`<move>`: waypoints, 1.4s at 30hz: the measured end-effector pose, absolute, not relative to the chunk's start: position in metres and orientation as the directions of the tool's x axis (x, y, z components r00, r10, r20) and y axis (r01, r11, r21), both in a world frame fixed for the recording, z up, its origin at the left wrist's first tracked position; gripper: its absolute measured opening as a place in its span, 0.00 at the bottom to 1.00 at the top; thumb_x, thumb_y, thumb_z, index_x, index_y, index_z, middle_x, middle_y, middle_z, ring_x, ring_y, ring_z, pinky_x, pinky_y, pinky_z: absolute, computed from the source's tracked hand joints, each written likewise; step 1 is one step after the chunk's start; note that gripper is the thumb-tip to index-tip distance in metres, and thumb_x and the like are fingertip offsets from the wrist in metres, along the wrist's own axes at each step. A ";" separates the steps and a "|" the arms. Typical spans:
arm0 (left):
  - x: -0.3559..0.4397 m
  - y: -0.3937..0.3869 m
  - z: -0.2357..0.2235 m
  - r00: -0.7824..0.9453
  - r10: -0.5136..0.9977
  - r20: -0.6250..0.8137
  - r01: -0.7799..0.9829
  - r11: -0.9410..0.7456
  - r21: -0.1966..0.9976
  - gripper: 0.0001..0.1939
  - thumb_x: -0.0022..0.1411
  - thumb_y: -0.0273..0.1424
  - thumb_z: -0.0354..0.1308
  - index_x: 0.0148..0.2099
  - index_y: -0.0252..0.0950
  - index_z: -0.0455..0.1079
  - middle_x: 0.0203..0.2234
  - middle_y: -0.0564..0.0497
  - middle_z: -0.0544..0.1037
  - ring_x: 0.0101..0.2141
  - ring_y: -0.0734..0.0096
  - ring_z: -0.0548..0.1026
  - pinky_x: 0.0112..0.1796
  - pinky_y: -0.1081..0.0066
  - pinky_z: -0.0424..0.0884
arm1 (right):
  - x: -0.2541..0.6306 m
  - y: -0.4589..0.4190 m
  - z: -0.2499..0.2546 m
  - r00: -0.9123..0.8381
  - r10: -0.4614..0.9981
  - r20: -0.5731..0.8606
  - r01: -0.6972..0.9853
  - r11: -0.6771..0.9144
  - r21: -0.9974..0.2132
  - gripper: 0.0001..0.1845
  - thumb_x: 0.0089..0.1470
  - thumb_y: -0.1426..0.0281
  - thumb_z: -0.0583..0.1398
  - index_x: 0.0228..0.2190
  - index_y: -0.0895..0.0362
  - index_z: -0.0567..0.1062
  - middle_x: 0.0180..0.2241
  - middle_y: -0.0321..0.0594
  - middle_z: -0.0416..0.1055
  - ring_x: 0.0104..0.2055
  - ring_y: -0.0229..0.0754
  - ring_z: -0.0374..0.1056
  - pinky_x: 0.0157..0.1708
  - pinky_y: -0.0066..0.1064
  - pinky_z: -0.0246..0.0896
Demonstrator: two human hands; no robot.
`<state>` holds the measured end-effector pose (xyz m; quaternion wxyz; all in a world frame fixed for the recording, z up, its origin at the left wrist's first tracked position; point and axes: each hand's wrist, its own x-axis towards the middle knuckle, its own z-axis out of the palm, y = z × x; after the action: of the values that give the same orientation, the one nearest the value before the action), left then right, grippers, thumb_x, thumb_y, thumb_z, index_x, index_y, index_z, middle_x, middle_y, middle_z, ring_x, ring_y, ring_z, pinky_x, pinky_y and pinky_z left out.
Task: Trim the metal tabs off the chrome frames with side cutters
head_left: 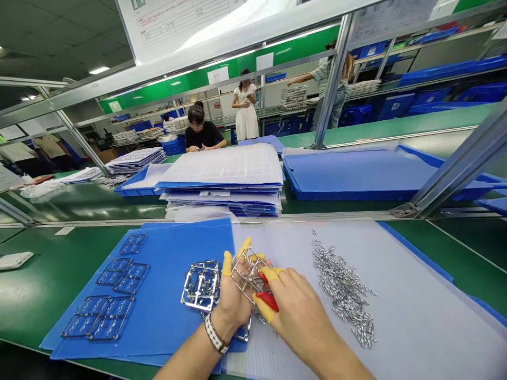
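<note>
My left hand (pixel 233 295), with yellow finger covers, holds a square metal frame (pixel 242 269) with crossbars, palm up. Gripped in my right hand (pixel 297 298) are small red-handled pliers (pixel 266 295), their jaws over the frame's inner part. What the jaws pinch is too small to tell. Left of my hands lies a pile of shiny metal frames (pixel 201 285) on a blue sheet (pixel 166 316); part of it is hidden behind my left wrist. To the right, a heap of small twisted metal links (pixel 340 290) spreads over a white translucent sheet (pixel 412 295).
Several finished-looking frames (pixel 111 316) lie flat at the left. A stack of white and blue sheets (pixel 225 169) stands behind, beside a blue tray (pixel 364 174). A metal post (pixel 463 158) slants at the right. A seated person (pixel 202 132) works across the bench.
</note>
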<state>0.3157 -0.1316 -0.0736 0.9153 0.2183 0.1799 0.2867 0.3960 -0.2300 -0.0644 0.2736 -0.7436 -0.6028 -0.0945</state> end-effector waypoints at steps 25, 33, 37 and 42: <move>0.316 -0.134 -0.086 0.798 0.551 -0.246 -0.322 0.733 0.599 0.29 0.62 0.50 0.45 0.57 0.38 0.65 0.43 0.45 0.75 0.40 0.66 0.71 0.38 0.69 0.66 | 0.416 -0.235 -0.047 0.347 0.885 0.310 0.934 -0.356 -0.028 0.14 0.49 0.65 0.62 0.38 0.56 0.73 0.31 0.41 0.73 0.35 0.47 0.67 0.33 0.37 0.54; 0.317 -0.137 -0.085 0.798 0.548 -0.253 -0.294 0.719 0.630 0.29 0.62 0.51 0.44 0.54 0.36 0.69 0.44 0.44 0.74 0.44 0.62 0.70 0.42 0.68 0.66 | 0.423 -0.227 -0.045 0.398 0.899 0.182 0.918 -0.390 -0.077 0.11 0.53 0.65 0.58 0.37 0.56 0.73 0.34 0.43 0.73 0.39 0.49 0.67 0.35 0.38 0.54; 0.317 -0.137 -0.092 0.773 0.592 -0.229 -0.278 0.641 0.716 0.29 0.61 0.50 0.46 0.56 0.39 0.67 0.47 0.45 0.73 0.46 0.62 0.68 0.42 0.68 0.65 | 0.421 -0.225 -0.042 0.400 0.907 0.136 0.917 -0.394 -0.070 0.10 0.54 0.66 0.58 0.37 0.57 0.73 0.34 0.43 0.73 0.39 0.50 0.67 0.34 0.38 0.55; 0.317 -0.137 -0.093 0.717 0.663 -0.214 -0.307 0.576 0.758 0.27 0.60 0.50 0.49 0.54 0.38 0.69 0.45 0.46 0.74 0.43 0.64 0.69 0.41 0.69 0.66 | 0.422 -0.224 -0.039 0.383 0.912 0.146 0.924 -0.377 -0.065 0.10 0.53 0.66 0.58 0.37 0.57 0.73 0.33 0.44 0.73 0.37 0.50 0.68 0.33 0.37 0.55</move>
<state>0.3174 -0.1368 -0.0930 0.8529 0.3620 0.2462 0.2843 0.4222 -0.2237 -0.0389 0.0680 -0.8286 -0.5540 -0.0428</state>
